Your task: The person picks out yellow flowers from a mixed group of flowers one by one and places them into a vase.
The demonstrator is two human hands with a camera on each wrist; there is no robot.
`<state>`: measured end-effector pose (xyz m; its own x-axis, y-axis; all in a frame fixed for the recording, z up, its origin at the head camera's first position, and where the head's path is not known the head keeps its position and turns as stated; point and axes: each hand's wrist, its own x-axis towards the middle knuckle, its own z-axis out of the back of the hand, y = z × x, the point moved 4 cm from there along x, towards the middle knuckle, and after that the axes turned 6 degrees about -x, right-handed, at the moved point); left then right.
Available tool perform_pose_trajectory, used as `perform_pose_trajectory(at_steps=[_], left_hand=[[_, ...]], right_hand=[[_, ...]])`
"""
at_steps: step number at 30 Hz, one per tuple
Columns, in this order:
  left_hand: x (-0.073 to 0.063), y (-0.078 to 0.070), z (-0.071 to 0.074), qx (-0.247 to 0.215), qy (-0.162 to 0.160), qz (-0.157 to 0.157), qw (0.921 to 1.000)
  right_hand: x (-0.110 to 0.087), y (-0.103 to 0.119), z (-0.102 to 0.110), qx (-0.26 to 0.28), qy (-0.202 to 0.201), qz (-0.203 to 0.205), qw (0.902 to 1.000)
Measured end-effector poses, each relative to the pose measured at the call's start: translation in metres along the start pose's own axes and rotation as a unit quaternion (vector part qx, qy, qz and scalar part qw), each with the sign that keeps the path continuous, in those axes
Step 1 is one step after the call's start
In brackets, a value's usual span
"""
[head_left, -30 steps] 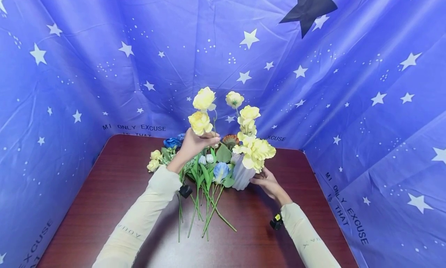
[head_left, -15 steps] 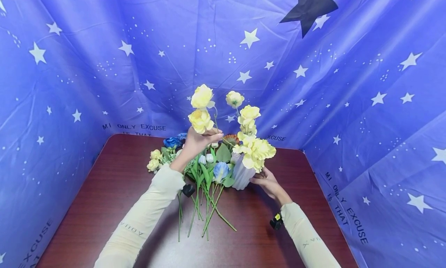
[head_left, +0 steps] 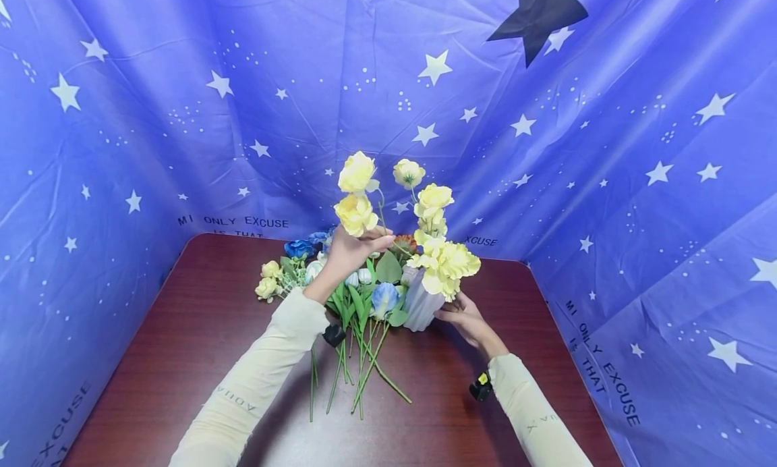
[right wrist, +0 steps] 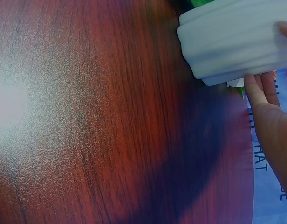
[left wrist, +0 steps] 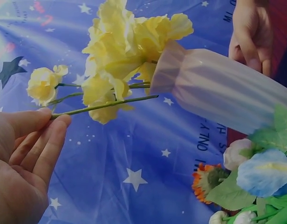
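My left hand point(head_left: 353, 254) pinches the thin green stem point(left wrist: 106, 104) of a yellow flower point(head_left: 356, 214) with two round blooms, above the table. The stem's lower end is just short of the mouth of a pale, ribbed vase point(left wrist: 218, 84) in the left wrist view. Ruffled yellow flowers point(head_left: 446, 261) fill the vase's opening, with a taller yellow bloom point(head_left: 409, 173) rising behind. My right hand point(head_left: 470, 320) grips the vase from the right, thumb and fingers on either side of it in the right wrist view.
Left of the vase lies a heap of artificial flowers: a light-blue bloom point(head_left: 385, 298), white tulips point(head_left: 364, 276), dark-blue blooms point(head_left: 299, 249), small yellow roses point(head_left: 267, 288) and an orange flower point(left wrist: 206, 183). Their green stems point(head_left: 364, 366) reach toward the table's front. A starry blue cloth point(head_left: 364, 82) surrounds the table.
My left hand has shifted a little to the right with the yellow flower, bringing the stem nearer to the vase. My right hand and the vase have stayed in place.
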<state>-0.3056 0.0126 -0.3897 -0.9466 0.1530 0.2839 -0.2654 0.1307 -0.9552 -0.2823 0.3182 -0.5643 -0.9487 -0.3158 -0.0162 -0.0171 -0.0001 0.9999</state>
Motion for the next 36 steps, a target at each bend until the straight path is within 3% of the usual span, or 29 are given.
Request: perform_pose_trajectory(at_steps=[9,19,26,31,36], left_hand=[[0.002,0.004,-0.005,-0.051,0.001,-0.008,0.9987],[0.002,-0.004,-0.006,-0.015,0.006,-0.016,0.9997],[0.003,-0.013,-0.006,-0.027,0.011,-0.013,0.9995],[0.001,-0.015,-0.008,0.020,0.019,-0.017,0.9995],[0.000,-0.011,-0.011,-0.004,0.036,-0.004,0.9993]], right_hand=[[0.003,-0.002,0.002,-0.003,0.005,0.001,1.0000],[0.001,-0.002,0.001,-0.004,-0.006,-0.014,0.9999],[0.000,0.000,0.000,0.001,-0.012,-0.013,0.9998],[0.000,-0.001,0.000,0.002,-0.009,-0.011,0.9999],[0.001,-0.003,0.001,0.000,-0.008,-0.011,0.9999]])
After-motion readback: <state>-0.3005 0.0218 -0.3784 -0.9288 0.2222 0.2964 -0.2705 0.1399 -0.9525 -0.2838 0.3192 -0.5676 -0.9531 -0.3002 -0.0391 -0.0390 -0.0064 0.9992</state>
